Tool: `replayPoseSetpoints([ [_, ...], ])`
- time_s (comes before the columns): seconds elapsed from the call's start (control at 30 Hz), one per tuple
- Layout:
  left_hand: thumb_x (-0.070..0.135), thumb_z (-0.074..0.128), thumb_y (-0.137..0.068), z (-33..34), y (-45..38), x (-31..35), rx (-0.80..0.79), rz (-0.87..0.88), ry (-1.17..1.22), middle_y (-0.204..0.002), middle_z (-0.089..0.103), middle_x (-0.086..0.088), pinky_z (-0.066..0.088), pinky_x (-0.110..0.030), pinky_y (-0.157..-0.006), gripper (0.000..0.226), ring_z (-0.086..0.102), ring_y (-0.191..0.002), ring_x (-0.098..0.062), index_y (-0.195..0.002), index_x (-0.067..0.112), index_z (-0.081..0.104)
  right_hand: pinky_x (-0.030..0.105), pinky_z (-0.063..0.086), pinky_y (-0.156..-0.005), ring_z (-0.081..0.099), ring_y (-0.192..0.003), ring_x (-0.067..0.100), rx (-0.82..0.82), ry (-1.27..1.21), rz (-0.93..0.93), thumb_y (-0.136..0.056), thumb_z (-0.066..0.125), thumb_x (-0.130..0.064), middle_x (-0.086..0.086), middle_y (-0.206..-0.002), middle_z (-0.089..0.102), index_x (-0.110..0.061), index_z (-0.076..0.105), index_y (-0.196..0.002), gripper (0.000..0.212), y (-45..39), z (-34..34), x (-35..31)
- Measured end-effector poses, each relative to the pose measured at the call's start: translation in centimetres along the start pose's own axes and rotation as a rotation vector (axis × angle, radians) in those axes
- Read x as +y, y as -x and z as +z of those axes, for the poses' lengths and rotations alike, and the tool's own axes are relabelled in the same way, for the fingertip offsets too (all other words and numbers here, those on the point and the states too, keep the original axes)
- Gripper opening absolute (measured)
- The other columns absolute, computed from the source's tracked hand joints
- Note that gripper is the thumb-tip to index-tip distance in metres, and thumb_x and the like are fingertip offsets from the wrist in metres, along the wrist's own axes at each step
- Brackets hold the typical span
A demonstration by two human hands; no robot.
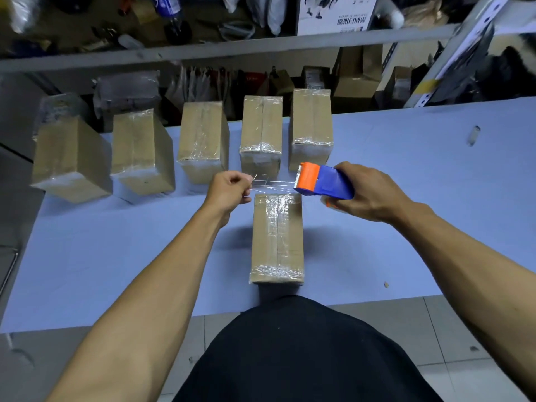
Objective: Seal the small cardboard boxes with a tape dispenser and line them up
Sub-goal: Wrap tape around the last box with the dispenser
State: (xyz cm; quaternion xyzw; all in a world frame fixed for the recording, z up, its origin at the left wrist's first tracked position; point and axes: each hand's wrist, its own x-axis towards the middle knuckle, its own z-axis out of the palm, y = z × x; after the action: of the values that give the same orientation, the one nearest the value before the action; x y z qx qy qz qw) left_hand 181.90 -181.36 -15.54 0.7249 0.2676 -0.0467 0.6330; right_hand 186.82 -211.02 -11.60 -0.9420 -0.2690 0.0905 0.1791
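Note:
A small cardboard box (pixel 277 239) lies lengthwise in front of me on the blue table (pixel 406 227), with clear tape along its top seam and both ends. My right hand (pixel 368 195) grips a blue and orange tape dispenser (pixel 322 181) just above the box's far right corner. My left hand (pixel 229 190) pinches the free end of a clear tape strip (pixel 271 184) stretched from the dispenser across the box's far end. Several taped boxes stand in a row along the table's far edge, the nearest one (pixel 261 134) just beyond my hands.
Metal shelving (pixel 203 50) with bags, bottles and cartons rises behind the table. A grey surface (pixel 17 175) borders the table on the left. A small scrap (pixel 385 284) lies near the front edge, and tiled floor shows below.

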Motion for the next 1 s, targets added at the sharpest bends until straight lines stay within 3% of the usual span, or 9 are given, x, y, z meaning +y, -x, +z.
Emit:
replayPoseSetpoints([
  [0.27, -0.002, 0.070, -0.087, 0.5, -0.6, -2.0, 0.004, -0.031, 0.068, -0.086, 0.066, -0.005, 0.056, -0.018, -0.068, 0.013, 0.064, -0.078, -0.013, -0.098, 0.006, 0.070, 0.033, 0.045, -0.065, 0.054, -0.080, 0.022, -0.038, -0.014, 0.023, -0.081, 0.073, -0.042, -0.002, -0.094, 0.060, -0.025, 0.051, -0.107, 0.038, -0.6, 2.0, 0.9],
  [0.43, 0.001, 0.071, -0.087, 1.2, -0.5, -3.4, 0.057, -0.011, 0.034, -0.081, 0.067, -0.003, 0.058, -0.023, -0.077, 0.025, 0.063, -0.072, -0.012, -0.112, 0.004, 0.071, 0.030, 0.040, -0.065, 0.054, -0.082, 0.021, -0.073, -0.012, 0.023, -0.082, 0.073, -0.042, -0.001, -0.098, 0.060, -0.027, 0.049, -0.113, 0.042, -1.1, 2.5, 1.6],
  [0.6, 0.005, 0.067, -0.091, 2.6, -0.7, -4.4, 0.148, -0.018, 0.042, -0.084, 0.067, 0.000, 0.054, -0.016, -0.070, 0.028, 0.060, -0.071, -0.009, -0.119, 0.005, 0.069, 0.030, 0.037, -0.063, 0.053, -0.079, 0.024, -0.063, -0.019, 0.049, -0.082, 0.073, -0.042, -0.001, -0.092, 0.058, -0.024, 0.050, -0.109, 0.039, -1.4, 3.0, 1.8],
  [0.67, 0.005, 0.066, -0.093, 3.4, -0.7, -4.3, 0.148, -0.045, 0.073, -0.095, 0.068, -0.006, 0.054, -0.016, -0.070, 0.031, 0.061, -0.078, -0.013, -0.124, 0.004, 0.066, 0.030, 0.037, -0.063, 0.052, -0.079, 0.023, -0.067, -0.025, 0.052, -0.082, 0.074, -0.039, 0.000, -0.092, 0.059, -0.023, 0.052, -0.108, 0.038, -1.4, 3.0, 2.0],
  [0.73, 0.006, 0.065, -0.093, 3.9, -0.9, -4.1, 0.144, -0.135, 0.190, -0.118, 0.064, -0.013, 0.056, -0.024, -0.081, 0.049, 0.064, -0.094, -0.021, -0.140, 0.004, 0.051, 0.030, 0.037, -0.064, 0.052, -0.079, 0.023, -0.073, -0.049, 0.064, -0.081, 0.074, -0.037, 0.000, -0.092, 0.059, -0.022, 0.052, -0.108, 0.038, -1.2, 3.0, 2.2],
  [0.8, 0.011, 0.068, -0.092, 3.7, -1.2, -4.1, 0.130, -0.267, 0.289, -0.142, 0.050, -0.013, 0.052, -0.038, -0.098, 0.078, 0.062, -0.112, -0.028, -0.156, 0.012, 0.022, 0.030, 0.035, -0.064, 0.051, -0.078, 0.022, -0.078, -0.075, 0.070, -0.081, 0.075, -0.037, -0.001, -0.091, 0.059, -0.022, 0.052, -0.107, 0.038, -0.9, 3.3, 2.3],
  [0.87, 0.022, 0.069, -0.092, 3.5, -1.2, -3.9, 0.115, -0.322, 0.197, -0.153, 0.038, -0.009, 0.046, -0.043, -0.105, 0.087, 0.054, -0.127, -0.029, -0.158, 0.020, 0.012, 0.030, 0.036, -0.063, 0.051, -0.076, 0.021, -0.074, -0.093, 0.067, -0.081, 0.075, -0.038, -0.001, -0.091, 0.059, -0.022, 0.052, -0.106, 0.037, -0.6, 3.5, 2.2],
  [0.93, 0.026, 0.068, -0.093, 3.8, -0.4, -3.4, 0.214, -0.225, -0.047, -0.155, 0.034, -0.009, 0.042, -0.037, -0.104, 0.081, 0.044, -0.135, -0.027, -0.156, 0.019, 0.019, 0.031, 0.038, -0.062, 0.052, -0.076, 0.022, -0.076, -0.095, 0.072, -0.081, 0.074, -0.038, 0.000, -0.091, 0.060, -0.022, 0.051, -0.104, 0.036, -0.4, 3.6, 2.0],
  [1.0, 0.017, 0.064, -0.093, 4.6, 1.0, -3.1, 0.369, 0.111, -0.342, -0.150, 0.035, -0.012, 0.034, -0.031, -0.106, 0.066, 0.039, -0.136, -0.028, -0.150, 0.010, 0.032, 0.032, 0.038, -0.061, 0.053, -0.075, 0.023, -0.091, -0.064, 0.081, -0.082, 0.072, -0.040, 0.001, -0.091, 0.059, -0.021, 0.049, -0.102, 0.037, -0.2, 3.7, 1.9],
])
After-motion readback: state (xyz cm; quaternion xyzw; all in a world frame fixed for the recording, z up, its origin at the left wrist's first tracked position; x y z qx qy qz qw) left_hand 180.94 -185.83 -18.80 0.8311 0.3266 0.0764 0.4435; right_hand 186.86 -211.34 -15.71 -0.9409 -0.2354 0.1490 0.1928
